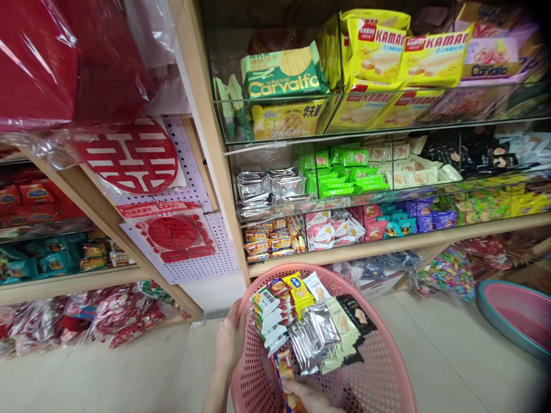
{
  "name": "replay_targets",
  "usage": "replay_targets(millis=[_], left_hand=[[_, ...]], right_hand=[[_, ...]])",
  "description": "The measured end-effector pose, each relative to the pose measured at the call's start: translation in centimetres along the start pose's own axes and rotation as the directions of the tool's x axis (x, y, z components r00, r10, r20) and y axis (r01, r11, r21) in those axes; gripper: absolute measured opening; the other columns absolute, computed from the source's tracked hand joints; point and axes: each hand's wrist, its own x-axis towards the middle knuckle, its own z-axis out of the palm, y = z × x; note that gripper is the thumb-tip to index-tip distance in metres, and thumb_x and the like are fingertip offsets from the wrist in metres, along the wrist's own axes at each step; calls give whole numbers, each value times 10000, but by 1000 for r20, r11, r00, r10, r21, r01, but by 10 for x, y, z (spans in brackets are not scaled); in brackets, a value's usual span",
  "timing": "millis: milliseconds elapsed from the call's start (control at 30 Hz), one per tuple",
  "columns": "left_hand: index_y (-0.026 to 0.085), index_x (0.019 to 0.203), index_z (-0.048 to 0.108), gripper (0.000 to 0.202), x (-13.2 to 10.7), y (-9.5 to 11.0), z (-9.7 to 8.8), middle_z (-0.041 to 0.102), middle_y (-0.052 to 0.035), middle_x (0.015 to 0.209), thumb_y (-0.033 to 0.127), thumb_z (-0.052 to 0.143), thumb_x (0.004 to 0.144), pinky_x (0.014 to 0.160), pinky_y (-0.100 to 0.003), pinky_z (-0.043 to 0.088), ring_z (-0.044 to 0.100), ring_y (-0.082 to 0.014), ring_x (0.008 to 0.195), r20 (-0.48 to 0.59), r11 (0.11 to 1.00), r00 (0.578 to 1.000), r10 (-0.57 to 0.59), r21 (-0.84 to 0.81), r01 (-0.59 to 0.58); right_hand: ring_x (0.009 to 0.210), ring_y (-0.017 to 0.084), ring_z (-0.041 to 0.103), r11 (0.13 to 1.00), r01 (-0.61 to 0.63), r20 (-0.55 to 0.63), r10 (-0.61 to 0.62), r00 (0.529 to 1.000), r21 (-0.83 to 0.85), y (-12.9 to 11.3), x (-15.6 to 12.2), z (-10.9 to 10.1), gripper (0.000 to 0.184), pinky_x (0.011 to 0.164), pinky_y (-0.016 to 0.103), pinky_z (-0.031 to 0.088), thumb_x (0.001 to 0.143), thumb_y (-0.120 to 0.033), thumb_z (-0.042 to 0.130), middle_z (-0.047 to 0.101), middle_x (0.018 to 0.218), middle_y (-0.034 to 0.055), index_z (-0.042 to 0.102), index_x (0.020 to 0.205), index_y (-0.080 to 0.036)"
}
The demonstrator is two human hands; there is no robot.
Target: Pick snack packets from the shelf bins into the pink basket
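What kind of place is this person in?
Most likely a small snack or grocery shop: glass-fronted shelves hold packaged wafers and sweets, red paper decorations hang on a pegboard, and the left hand holds a pink basket of small snack packets.

Snack packets (310,330) lay in the basket (379,373), the left hand (230,341) on its left rim. Shelves (387,242) stood behind the basket, and a basin (516,312) lay to its right.

shelves (387,244): light wood frames, glass tiers, totally crammed
floor (451,355): pale tiles, kinda plain
pegboard (224,255): white, on the shelf end
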Motion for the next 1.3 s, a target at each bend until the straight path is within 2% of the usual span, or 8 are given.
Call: replay_targets(millis=[233,333,467,533,600,767,1067,1300], left_hand=[[158,1297,471,505,-1,3,-2,713,-131,1019,412,315,890,873,-337,438,636,-239,1020,22,1000,1000,-3,-5,3],[167,1296,475,504,-1,3,-2,716,-124,999,419,314,890,869,-339,437,644,-238,997,22,1000,1000,-12,-4,12],[156,1307,470,505,-1,3,-1,715,-132,1004,399,325,887,870,-339,438,642,-241,1004,20,1000,1000,-7,3,7],[149,1312,466,509,-1,4,-1,713,-136,1013,393,328,888,877,-340,438,640,-242,1014,14,1000,1000,0,5,0],[149,1309,471,507,-1,4,-1,712,-138,1021,393,325,890,882,-343,439,640,-242,1015,8,1000,1000,3,7,-4],[142,1309,473,514,-1,3,-1,710,-147,1042,404,326,892,884,-350,447,641,-247,1027,0,1000,1000,3,18,-3],[134,1308,475,523,0,2,0,645,-168,1215,412,328,890,906,-368,442,615,-267,1089,-10,1000,999,30,2,-30],[147,1316,468,538,2,-3,2,659,-159,1193,430,307,887,893,-389,450,626,-277,1071,-17,1000,999,27,-5,-27]], right_hand=[[556,117,611,999,11,-14,-12,1000,-37,4,-4,-2,241,493,194,448,623,-357,753,646,636,-11,569,709,-227],[608,143,620,982,150,11,-149,989,-115,5,-10,-3,242,537,231,459,585,-323,740,648,656,-10,564,716,-222],[728,176,626,775,529,167,-504,847,-346,-13,-25,-3,239,662,270,467,592,-273,680,676,758,10,581,795,-195],[764,185,628,662,596,218,-567,795,-454,-26,-37,-2,267,684,273,458,619,-262,651,687,826,24,584,866,-185],[801,189,631,570,589,230,-578,783,-573,-37,-49,-1,271,708,269,448,637,-247,633,690,870,30,587,898,-186],[904,203,619,356,548,292,-567,771,-757,-55,-69,3,324,769,268,428,627,-202,642,686,983,47,628,951,-192],[1018,282,603,55,447,424,-236,874,-893,-108,-67,12,581,832,328,450,546,-285,794,666,1136,92,663,1104,-191],[1104,295,580,-21,446,445,-99,890,-895,-124,-56,20,651,905,350,451,578,-192,773,622,1244,102,620,1210,-188]])
